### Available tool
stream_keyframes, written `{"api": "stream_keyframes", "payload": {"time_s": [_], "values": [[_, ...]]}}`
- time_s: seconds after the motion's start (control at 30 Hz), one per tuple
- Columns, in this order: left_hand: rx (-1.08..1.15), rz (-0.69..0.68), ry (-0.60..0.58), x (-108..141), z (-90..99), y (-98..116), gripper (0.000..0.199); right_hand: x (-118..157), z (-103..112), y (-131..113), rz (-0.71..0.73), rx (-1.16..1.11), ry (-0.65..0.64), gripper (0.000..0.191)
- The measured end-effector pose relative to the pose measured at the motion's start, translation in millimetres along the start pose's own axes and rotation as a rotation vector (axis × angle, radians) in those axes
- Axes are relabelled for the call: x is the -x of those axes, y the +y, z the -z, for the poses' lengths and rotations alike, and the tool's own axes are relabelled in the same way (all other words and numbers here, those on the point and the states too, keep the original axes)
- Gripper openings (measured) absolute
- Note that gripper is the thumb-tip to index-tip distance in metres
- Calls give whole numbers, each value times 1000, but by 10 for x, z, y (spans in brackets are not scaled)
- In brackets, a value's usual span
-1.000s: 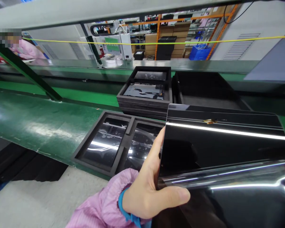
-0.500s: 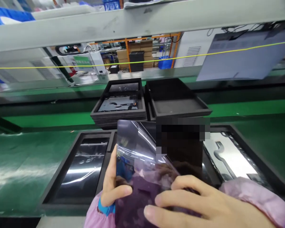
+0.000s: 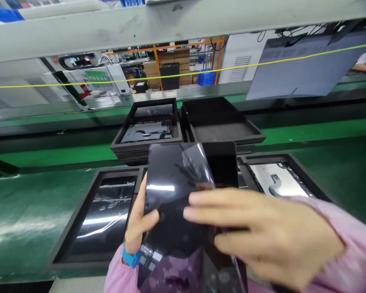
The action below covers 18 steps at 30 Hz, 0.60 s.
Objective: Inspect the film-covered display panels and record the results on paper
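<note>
A dark glossy panel (image 3: pixel 171 171) is held up in front of me, with a clear film (image 3: pixel 198 162) partly lifted along its right side. My left hand (image 3: pixel 140 221) grips the panel's left edge, thumb on the face and fingers behind it. Over the right part, my right hand (image 3: pixel 256 228) lies with fingers spread, fingertips touching the film; it is slightly blurred. Whether its hidden thumb pinches the film edge does not show. Pink sleeves cover both arms, and a blue band circles the left wrist.
Black foam trays (image 3: pixel 94 264) (image 3: pixel 308 175) holding a dark panel (image 3: pixel 106 219) and a silvery panel (image 3: pixel 277 179) lie either side. Behind stand stacked trays (image 3: pixel 146 148) (image 3: pixel 228 140). A yellow cord (image 3: pixel 183 75) and a grey beam (image 3: pixel 79 32) cross above. Another person's arm shows far right.
My right hand has moved up on the panel, and its fingers have turned more level. The film's lifted edge has shifted, and the panel looks slightly tilted. The view has moved a little.
</note>
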State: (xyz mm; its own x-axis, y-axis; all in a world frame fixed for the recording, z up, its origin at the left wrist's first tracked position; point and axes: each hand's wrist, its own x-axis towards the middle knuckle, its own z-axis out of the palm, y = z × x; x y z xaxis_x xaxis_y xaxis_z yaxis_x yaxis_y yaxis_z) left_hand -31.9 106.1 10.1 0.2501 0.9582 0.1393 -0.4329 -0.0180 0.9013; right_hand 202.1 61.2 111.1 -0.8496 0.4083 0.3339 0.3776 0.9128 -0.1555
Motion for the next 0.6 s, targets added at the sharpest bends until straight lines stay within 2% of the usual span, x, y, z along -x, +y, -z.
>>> {"api": "stream_keyframes", "payload": {"time_s": [0.1, 0.23, 0.3, 0.43, 0.53, 0.6], "values": [[-95, -91, 105, -170, -79, -6, 40, 27, 1, 338, -71, -116, 247, 14], [-227, -168, 200, -288, -97, -18, 36, -41, -156, 606, -285, -136, 689, 21], [-280, -235, 206, -315, -76, -13, 35, -110, -253, 636, -346, -175, 827, 21], [-474, -346, 232, -336, 15, -13, 35, -232, -370, 653, -424, -293, 954, 24], [-534, -342, 299, -343, 61, -25, 34, -277, -384, 678, -450, -328, 999, 26], [-505, -324, 264, -347, 44, -17, 36, -286, -378, 688, -453, -336, 1013, 26]]}}
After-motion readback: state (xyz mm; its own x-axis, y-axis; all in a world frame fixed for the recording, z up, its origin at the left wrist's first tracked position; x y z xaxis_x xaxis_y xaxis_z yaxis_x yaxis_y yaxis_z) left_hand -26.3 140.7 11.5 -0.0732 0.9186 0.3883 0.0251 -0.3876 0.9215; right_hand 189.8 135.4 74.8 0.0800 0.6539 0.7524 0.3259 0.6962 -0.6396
